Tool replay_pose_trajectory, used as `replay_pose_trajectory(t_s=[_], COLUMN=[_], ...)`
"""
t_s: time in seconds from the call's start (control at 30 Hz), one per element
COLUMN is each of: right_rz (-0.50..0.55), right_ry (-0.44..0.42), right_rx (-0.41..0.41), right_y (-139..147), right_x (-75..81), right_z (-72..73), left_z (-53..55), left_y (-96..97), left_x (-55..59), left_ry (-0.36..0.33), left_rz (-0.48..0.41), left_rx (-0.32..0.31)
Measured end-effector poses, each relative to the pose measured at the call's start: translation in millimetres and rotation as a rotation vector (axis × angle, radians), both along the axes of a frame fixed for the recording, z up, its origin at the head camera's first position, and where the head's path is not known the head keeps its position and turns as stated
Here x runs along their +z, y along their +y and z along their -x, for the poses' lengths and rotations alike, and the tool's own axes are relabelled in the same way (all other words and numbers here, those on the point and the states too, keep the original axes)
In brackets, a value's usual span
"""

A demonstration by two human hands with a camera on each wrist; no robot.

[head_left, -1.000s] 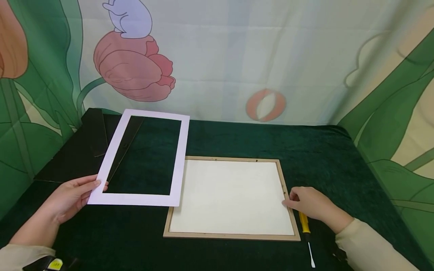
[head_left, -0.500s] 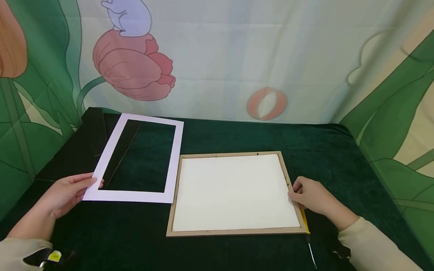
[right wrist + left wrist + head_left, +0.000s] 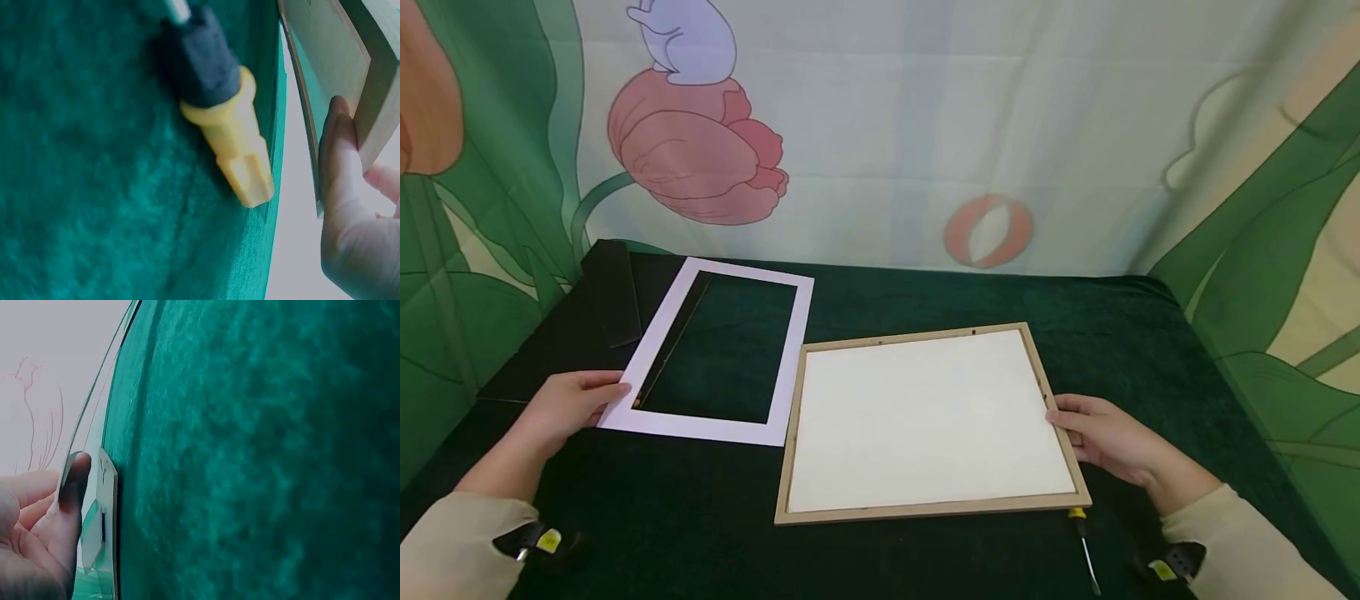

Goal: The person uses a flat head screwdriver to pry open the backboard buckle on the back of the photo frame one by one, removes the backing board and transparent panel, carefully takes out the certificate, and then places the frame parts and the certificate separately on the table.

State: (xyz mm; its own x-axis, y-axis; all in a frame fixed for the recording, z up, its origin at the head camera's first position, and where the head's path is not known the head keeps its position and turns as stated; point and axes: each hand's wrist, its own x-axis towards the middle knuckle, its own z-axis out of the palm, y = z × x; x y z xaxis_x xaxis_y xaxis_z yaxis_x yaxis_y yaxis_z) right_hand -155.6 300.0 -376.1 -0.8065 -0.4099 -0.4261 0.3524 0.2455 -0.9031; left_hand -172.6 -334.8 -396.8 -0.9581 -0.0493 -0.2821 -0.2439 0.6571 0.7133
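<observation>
By its lower left corner, my left hand (image 3: pixel 561 410) pinches a white picture mat (image 3: pixel 700 425) with a large rectangular opening, thumb on top. My right hand (image 3: pixel 1108 437) grips the right side of a wooden picture frame (image 3: pixel 932 507), thumb over the edge and fingers beneath. A plain white sheet (image 3: pixel 925 425) fills the frame. That right side is raised off the cloth, as the right wrist view shows. The mat's right edge meets the frame's left edge in the head view. Below the frame's right corner lies a yellow-handled screwdriver (image 3: pixel 228 137), its handle mostly hidden in the head view.
Black boards (image 3: pixel 565 342) lie at the far left of the table, partly behind the mat. Dark green cloth (image 3: pixel 880 562) covers the table. A printed curtain (image 3: pixel 865 150) hangs along the back and sides.
My right hand has gone from touching the frame's right edge to gripping it, lifting that side and shifting the frame slightly right. The mat has come down lower, and the screwdriver's handle is now mostly covered.
</observation>
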Motion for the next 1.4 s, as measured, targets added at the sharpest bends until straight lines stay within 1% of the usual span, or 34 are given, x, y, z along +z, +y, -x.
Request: replay_pose_trajectory(t_s=[0.1, 0.17, 0.27, 0.37, 0.43, 0.57, 0.63, 0.67, 0.87, 0.93, 1.03, 1.1, 1.17, 1.3, 1.4], right_rz=[0.045, 0.055, 0.054, 0.046, 0.035, 0.019, 0.014, 0.013, 0.005, 0.006, 0.011, 0.014, 0.014, -0.015, -0.06], right_ry=[-0.022, -0.022, -0.019, 0.006, 0.031, 0.086, 0.088, 0.085, 0.042, 0.035, 0.02, 0.015, 0.014, 0.023, 0.023], right_rx=[-0.018, -0.028, -0.04, -0.028, -0.019, 0.004, 0.004, 0.006, -0.022, -0.027, -0.032, -0.028, -0.023, 0.019, 0.075], right_y=[2.3, 2.6, 3.0, 3.7, 3.8, 1.0, -1.1, -2.3, -5.9, -7.1, -9.9, -11.8, -13.4, -17.3, -21.8], right_x=[-0.2, 0.2, 1.1, 1.4, 1.6, 1.4, 0.6, -0.1, -4.2, -4.4, -3.7, -3.6, -4.0, -5.1, -4.1], right_z=[-0.6, -1.2, -2.4, -4.2, -5.8, -8.1, -8.1, -8.0, -8.3, -9.1, -10.3, -11.0, -11.5, -11.3, -11.9], left_z=[3.6, 5.7, 8.5, 11.4, 13.7, 18.1, 19.1, 19.2, 16.8, 13.6, 4.2, -3.3, -11.3, -25.7, -34.8], left_y=[4.4, 6.2, 9.3, 14.4, 19.0, 27.2, 31.2, 33.0, 50.8, 59.4, 75.1, 86.4, 98.9, 124.2, 139.1], left_x=[1.6, 2.9, 4.1, 5.1, 5.5, 6.2, 6.7, 7.2, 12.1, 14.9, 20.1, 21.6, 22.4, 23.2, 24.5], left_ry=[-0.004, -0.013, -0.029, -0.043, -0.04, -0.004, 0.02, 0.033, 0.11, 0.125, 0.151, 0.153, 0.149, 0.092, 0.065], left_rz=[0.033, 0.053, 0.065, 0.063, 0.066, 0.115, 0.149, 0.165, 0.211, 0.22, 0.209, 0.184, 0.156, 0.155, 0.203], left_rx=[-0.041, -0.069, -0.092, -0.11, -0.119, -0.122, -0.121, -0.13, -0.254, -0.275, -0.321, -0.372, -0.44, -0.564, -0.638])
